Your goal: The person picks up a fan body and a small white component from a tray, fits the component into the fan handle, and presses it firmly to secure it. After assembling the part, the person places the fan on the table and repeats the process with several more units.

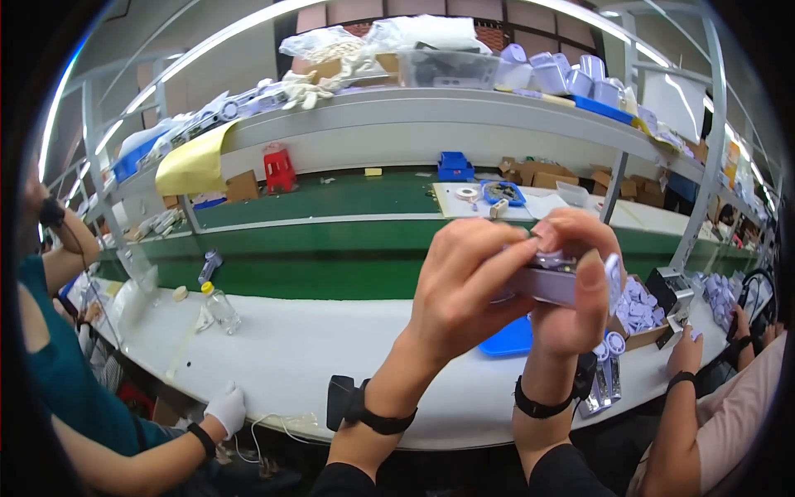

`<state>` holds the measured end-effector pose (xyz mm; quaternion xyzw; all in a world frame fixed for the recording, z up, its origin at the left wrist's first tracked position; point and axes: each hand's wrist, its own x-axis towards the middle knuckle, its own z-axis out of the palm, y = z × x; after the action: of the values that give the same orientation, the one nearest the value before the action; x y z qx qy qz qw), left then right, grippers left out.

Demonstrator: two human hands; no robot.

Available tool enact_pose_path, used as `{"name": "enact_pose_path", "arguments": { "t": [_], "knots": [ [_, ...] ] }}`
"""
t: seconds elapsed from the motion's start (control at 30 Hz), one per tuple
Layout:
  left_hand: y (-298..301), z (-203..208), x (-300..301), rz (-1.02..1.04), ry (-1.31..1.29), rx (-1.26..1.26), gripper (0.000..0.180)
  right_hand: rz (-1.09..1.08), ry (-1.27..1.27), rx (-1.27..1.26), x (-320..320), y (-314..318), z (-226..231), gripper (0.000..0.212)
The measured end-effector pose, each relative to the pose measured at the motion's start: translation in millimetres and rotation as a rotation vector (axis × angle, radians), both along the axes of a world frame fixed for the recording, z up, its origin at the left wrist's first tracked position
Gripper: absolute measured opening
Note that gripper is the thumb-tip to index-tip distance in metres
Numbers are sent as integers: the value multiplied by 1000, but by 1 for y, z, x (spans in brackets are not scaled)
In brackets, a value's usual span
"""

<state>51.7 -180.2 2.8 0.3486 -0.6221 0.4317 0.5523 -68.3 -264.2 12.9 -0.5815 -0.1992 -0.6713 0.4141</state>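
Raised above the white worktable, a lavender plastic housing is held between both my hands. My left hand wraps round its left end, thumb and fingertips pressed together at its top. Fingers of my right hand curl over the other end, with the thumb upright against the near side. Small parts show in the housing's upper side, but my fingers hide most of them. A flat lavender piece stands at its right end. Below my hands lies a blue tray, partly covered by my left wrist.
Lavender housings with round ends lie right of my right wrist, near a cardboard box of lavender parts. A clear bottle stands left. Co-workers sit either side; a gloved hand rests at the left edge. An overhead shelf spans the bench.
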Motion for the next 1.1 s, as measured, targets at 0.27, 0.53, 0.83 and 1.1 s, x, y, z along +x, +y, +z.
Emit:
{"name": "enact_pose_path", "arguments": {
  "t": [0.27, 0.53, 0.83, 1.1],
  "knots": [
    [-22, -6, 17, -4, 17, 93, 64, 85, 47, 33, 21, -33, -8, 48],
    [-12, -5, 0, 63, 8, 59, 56, 111, -42, 39, 17, -24, -7, 44],
    [6, 0, -17, 62, -51, 4, 48, 138, -119, -72, -3, -12, -7, 36],
    [2, -3, -15, 54, -54, 0, 47, 58, -58, -126, -10, -13, -4, 39]
  ]
}}
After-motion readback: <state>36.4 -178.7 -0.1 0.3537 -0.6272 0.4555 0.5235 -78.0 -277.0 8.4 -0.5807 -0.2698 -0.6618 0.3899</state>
